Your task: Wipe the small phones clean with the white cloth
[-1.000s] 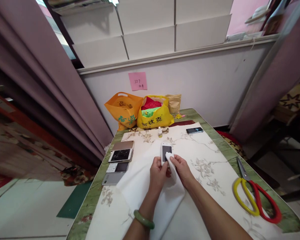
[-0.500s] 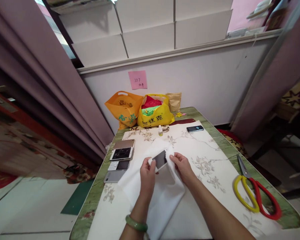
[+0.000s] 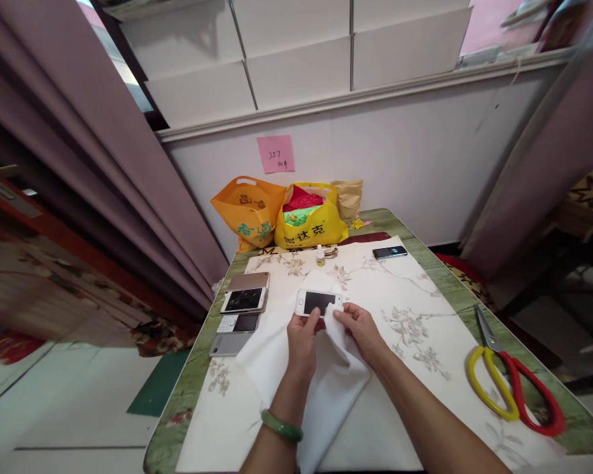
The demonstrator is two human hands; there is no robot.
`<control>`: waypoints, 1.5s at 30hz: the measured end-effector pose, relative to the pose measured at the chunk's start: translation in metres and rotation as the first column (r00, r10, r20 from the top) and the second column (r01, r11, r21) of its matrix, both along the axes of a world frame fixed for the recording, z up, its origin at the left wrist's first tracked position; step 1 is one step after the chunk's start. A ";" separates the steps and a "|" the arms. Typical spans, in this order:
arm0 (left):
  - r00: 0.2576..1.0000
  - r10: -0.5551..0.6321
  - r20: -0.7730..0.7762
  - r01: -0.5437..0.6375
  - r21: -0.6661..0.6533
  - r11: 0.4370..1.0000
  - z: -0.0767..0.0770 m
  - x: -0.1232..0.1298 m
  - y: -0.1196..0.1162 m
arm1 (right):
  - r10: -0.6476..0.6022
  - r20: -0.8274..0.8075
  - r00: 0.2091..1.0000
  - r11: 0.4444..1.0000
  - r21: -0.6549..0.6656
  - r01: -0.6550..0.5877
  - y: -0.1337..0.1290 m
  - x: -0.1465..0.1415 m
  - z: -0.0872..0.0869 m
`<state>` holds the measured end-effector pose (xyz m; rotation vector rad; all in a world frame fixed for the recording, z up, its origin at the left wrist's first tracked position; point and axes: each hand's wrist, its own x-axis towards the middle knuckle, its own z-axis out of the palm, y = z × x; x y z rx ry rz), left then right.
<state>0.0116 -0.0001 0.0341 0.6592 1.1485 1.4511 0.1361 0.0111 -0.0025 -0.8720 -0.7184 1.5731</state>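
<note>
A white smartphone (image 3: 318, 303) with a dark screen is held by my left hand (image 3: 304, 336), the thumb lying over its lower edge. My right hand (image 3: 360, 327) pinches a fold of white cloth (image 3: 321, 401) against the phone's right end. The rest of the cloth drapes down over the table towards me. To the left a row of phones lies on the table: a gold one (image 3: 248, 281), a white one with a black screen (image 3: 244, 300), a keypad phone (image 3: 238, 323) and a grey one (image 3: 230, 344).
Scissors (image 3: 514, 388) with yellow and red handles lie at the right edge. A small bottle (image 3: 320, 256) stands beyond the cloth, and a dark phone (image 3: 390, 252) lies far right. Orange (image 3: 251, 209) and yellow bags (image 3: 311, 227) and a brown pouch (image 3: 350, 197) stand against the wall.
The phone has turned from a slant to nearly level, its screen facing up. My left thumb has shifted onto its lower edge, while my right hand keeps the cloth at its right end.
</note>
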 end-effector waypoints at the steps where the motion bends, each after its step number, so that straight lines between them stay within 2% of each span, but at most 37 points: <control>1: 1.000 -0.009 -0.020 0.009 0.005 1.000 -0.001 -0.002 0.000 | -0.033 -0.015 0.999 0.999 -0.009 0.032 0.001 -0.001 -0.001; 9: 0.963 -0.089 -0.255 0.089 -0.012 0.996 -0.008 -0.013 -0.003 | -0.192 -0.080 0.978 0.980 -0.058 0.188 0.005 0.001 -0.003; 16: 0.947 -0.247 -0.206 0.246 -0.029 0.969 0.003 -0.011 -0.005 | -0.204 -0.085 0.975 0.979 -0.041 0.201 0.005 0.001 -0.004; 18: 0.945 -0.238 -0.223 0.239 -0.020 0.971 0.007 -0.013 -0.004 | -0.224 -0.081 0.971 0.975 -0.034 0.222 0.007 0.003 -0.005; 23: 0.960 -0.106 -0.259 0.118 0.031 0.992 0.011 -0.026 -0.003 | -0.400 -0.042 0.915 0.916 -0.043 0.399 0.013 0.011 -0.008; 25: 0.954 -0.116 -0.276 0.125 0.017 0.992 0.010 -0.028 -0.004 | -0.417 -0.010 0.909 0.909 -0.034 0.416 0.013 0.012 -0.006; 27: 0.944 -0.172 -0.280 0.179 -0.001 0.984 0.008 -0.025 -0.005 | -0.371 -0.005 0.928 0.928 -0.016 0.371 0.010 0.010 -0.001; 30: 0.932 -0.224 -0.284 0.234 -0.001 0.972 0.003 -0.015 -0.006 | -0.216 -0.028 0.976 0.976 0.008 0.216 0.003 0.007 0.010; 33: 0.927 -0.178 -0.331 0.189 0.000 0.982 -0.002 -0.008 -0.006 | -0.098 -0.019 0.995 0.994 0.046 0.098 -0.002 0.005 0.016; 35: 0.921 -0.131 -0.367 0.147 0.018 0.989 -0.003 -0.007 -0.005 | -0.112 0.033 0.993 0.989 0.096 0.109 -0.003 0.003 0.015; 37: 0.916 -0.101 -0.388 0.129 0.047 0.991 -0.001 -0.008 -0.004 | -0.138 0.115 0.984 0.982 0.146 0.121 -0.003 0.000 0.011; 40: 0.896 -0.064 -0.439 0.112 0.083 0.990 0.004 -0.007 -0.003 | -0.078 0.254 0.964 0.981 0.192 0.029 -0.004 -0.003 0.006; 42: 0.861 -0.033 -0.508 0.096 0.099 0.990 0.005 -0.006 -0.003 | -0.045 0.384 0.922 0.975 0.218 -0.043 -0.005 -0.003 0.004; 45: 0.810 -0.003 -0.587 0.082 0.108 0.991 0.005 -0.003 -0.004 | -0.066 0.528 0.847 0.968 0.240 -0.074 -0.007 -0.003 0.004</control>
